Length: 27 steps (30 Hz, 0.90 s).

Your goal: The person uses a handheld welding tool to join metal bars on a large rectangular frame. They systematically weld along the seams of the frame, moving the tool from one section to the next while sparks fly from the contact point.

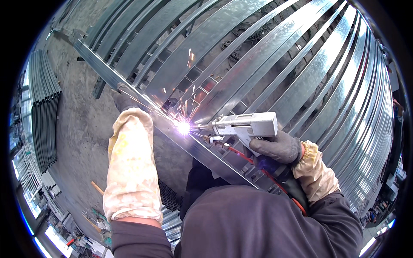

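My right hand (277, 148), in a grey glove, is wrapped round the grip of a silver-white welding gun (254, 122). The gun's nozzle points left at a bright weld spot (183, 127), where sparks fly up off the metal. A red-sleeved wire feed (241, 155) runs beneath the gun to the same spot. The weld spot lies on a long galvanized steel rail (206, 153), where the ends of the steel slats (254, 71) meet it. Farther along, my left hand (124, 99), also gloved, grips this rail's edge; its fingers are partly hidden by the sleeve and glare.
Side-by-side slats and narrower bars fill the far and right side, with gaps between them. Coiled cables (232, 47) lie on the floor beneath. Stacked metal profiles (45, 116) stand at left. A black cable (297, 185) trails from the gun beside my right forearm.
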Available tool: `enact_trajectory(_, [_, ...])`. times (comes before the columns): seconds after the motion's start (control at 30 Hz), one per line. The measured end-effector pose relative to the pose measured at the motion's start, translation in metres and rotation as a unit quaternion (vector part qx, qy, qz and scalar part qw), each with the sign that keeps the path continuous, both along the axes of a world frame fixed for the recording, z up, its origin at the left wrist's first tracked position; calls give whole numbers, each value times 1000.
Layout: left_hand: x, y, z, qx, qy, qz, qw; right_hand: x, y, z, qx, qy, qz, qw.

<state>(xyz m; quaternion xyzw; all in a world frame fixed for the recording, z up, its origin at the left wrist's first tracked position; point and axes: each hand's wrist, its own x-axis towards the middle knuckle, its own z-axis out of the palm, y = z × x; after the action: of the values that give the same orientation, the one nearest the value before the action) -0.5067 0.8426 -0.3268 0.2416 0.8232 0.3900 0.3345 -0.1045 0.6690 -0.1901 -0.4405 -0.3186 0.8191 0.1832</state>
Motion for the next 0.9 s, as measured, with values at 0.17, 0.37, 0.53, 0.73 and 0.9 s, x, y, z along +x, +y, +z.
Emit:
enact_trajectory(0.17, [2,0,2,-32,143,-13,989,1,-2,3,-16,-23,2,1000])
enact_trajectory(0.37, [11,-2,11,-35,139,2,990,4,-7,0,-26,-20,-2,999])
enact_trajectory(0.53, [7,-2,7,-32,110,-9,993,6,-8,4,-36,-25,8,999])
enact_trajectory(0.73, [9,0,8,-54,141,-18,988,7,-7,10,-39,-20,8,999])
enact_trajectory(0.9, [-1,0,3,-23,149,-21,988,8,-8,10,-64,-22,14,998])
